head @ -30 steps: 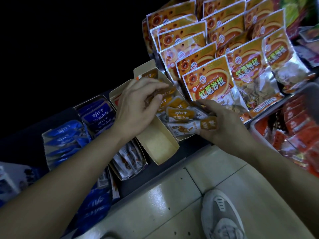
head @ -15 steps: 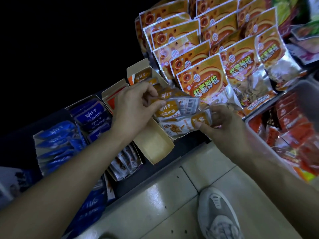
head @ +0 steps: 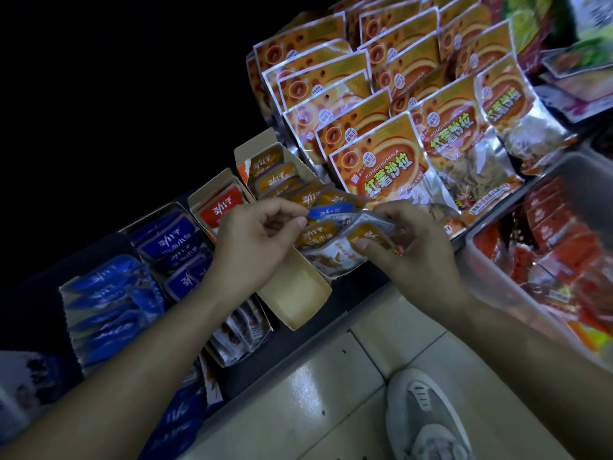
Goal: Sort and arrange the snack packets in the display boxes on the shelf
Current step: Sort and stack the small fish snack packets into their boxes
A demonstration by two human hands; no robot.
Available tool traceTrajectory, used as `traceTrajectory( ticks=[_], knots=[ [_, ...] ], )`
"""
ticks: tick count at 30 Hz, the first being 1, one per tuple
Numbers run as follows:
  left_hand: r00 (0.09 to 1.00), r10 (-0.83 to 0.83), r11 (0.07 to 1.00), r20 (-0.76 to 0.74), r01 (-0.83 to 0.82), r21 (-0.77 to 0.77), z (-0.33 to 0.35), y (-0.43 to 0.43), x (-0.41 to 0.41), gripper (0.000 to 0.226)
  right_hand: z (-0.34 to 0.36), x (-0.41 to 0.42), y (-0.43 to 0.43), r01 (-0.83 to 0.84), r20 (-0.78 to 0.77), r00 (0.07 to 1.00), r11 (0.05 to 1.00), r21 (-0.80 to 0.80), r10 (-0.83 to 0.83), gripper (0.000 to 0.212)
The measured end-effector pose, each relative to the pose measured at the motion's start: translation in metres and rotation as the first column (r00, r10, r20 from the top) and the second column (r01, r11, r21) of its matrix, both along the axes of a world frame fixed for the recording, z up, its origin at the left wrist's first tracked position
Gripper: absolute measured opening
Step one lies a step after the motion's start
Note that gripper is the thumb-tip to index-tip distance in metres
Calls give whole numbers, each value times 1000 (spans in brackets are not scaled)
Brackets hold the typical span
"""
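One blue packet [head: 328,210] is pinched by the left hand [head: 258,242]; several orange packets [head: 369,236] are gripped by the right hand [head: 414,257], above the open display box [head: 292,293], whose bare front end lies at the shelf [head: 361,284] edge.

Left hand [head: 255,240] pinches blue packet [head: 328,210] by its end, over the open display box [head: 298,290] at the shelf [head: 355,288] front edge. Right hand [head: 414,257] grips fanned orange packets [head: 368,239], thumb on top. Blue packet touches them. Large orange pouches [head: 381,167] stand behind.
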State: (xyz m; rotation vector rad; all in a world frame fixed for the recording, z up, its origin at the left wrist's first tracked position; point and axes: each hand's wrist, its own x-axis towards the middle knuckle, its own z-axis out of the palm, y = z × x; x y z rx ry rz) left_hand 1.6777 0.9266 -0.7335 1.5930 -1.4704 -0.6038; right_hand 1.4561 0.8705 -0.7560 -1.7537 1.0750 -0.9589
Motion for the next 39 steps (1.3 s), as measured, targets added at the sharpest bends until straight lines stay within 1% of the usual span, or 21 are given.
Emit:
traceTrajectory(
  ticks=[1,3,5,7,9,11,14,16,17,19,21,24,26,27,28,30,32,35,37,39],
  knots=[
    [1000,2,1000,17,-2,-5,0,-1,-1,9,-1,0,-1,-4,-45,999,1000,-28,2,30],
    [997,9,1000,79,-7,-25,0,-4,-2,12,-2,0,-3,-41,-140,990,996,-80,29,32],
    [982,26,999,188,-19,-40,1,-11,0,9,-4,1,-4,-77,-261,965,982,-171,30,38],
    [965,21,1000,260,-26,14,4,-18,3,22,-4,3,-4,-78,-345,939,969,-236,-9,38],
    [967,-2,995,254,-25,101,7,-24,5,26,-4,3,-4,-85,-368,930,964,-251,-14,37],
    [958,-1,990,286,-39,135,11,-29,4,17,-5,3,-3,-94,-375,927,964,-249,-6,35],
    [944,20,990,329,-64,124,14,-29,1,6,-7,2,0,-74,-370,929,969,-237,-20,39],
    [941,76,992,330,-104,68,14,-23,1,4,-8,4,4,-39,-350,936,972,-230,-46,48],
    [947,120,991,298,-134,28,14,-18,1,5,-8,5,7,-20,-334,941,976,-215,-54,53],
    [967,196,981,163,-194,-25,17,-7,3,7,-7,8,10,14,-299,951,981,-195,-73,65],
    [961,272,961,54,-269,-64,23,10,7,8,-5,12,12,49,-297,949,978,-205,-110,73],
    [919,387,911,-81,-394,-119,36,40,18,3,0,18,19,83,-334,922,943,-322,-195,77],
    [870,460,868,-178,-483,-115,44,60,28,10,4,24,26,79,-374,893,905,-419,-251,73],
    [840,497,843,-219,-527,-107,48,70,33,13,6,27,32,71,-377,890,895,-441,-257,71],
    [812,527,820,-253,-563,-99,51,79,38,15,8,32,38,57,-366,899,893,-447,-241,68],
    [776,565,794,-280,-603,-69,54,98,45,15,10,41,52,-9,-339,928,901,-433,-154,61],
    [759,603,780,-244,-626,-21,54,118,48,15,8,52,66,-116,-349,936,908,-402,-35,55],
    [733,654,747,-187,-664,11,55,141,53,15,0,67,83,-270,-367,919,907,-324,143,50],
    [726,671,735,-148,-678,9,55,151,59,17,0,80,88,-325,-341,913,906,-271,225,51],
    [733,670,740,-120,-673,17,55,157,64,20,4,94,89,-349,-308,912,906,-238,270,54]
  ],
)
